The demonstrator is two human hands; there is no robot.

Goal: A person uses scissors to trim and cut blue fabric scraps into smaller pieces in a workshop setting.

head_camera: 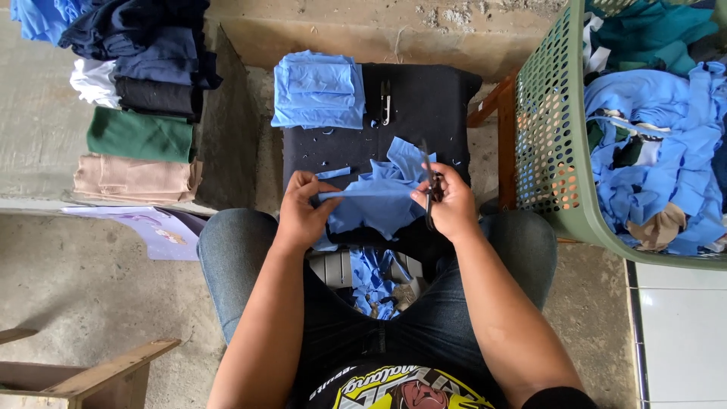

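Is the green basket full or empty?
Full. The green basket holds heaped cloth, mostly light blue, with teal pieces at the top.

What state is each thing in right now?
Left hand: pinching the blue fabric piece.
Right hand: gripping scissors, blades against the fabric.
Blue stack: folded on the black stool.
Green basket: heaped with blue cloth.

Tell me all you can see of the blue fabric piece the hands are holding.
The blue fabric piece is a light blue, thin, soft-looking cloth with an irregular, crumpled outline. It is held over the black work surface. The left hand pinches a narrow strip at its left edge; the right hand grips its right side together with dark scissors, whose blades point up along the cloth.
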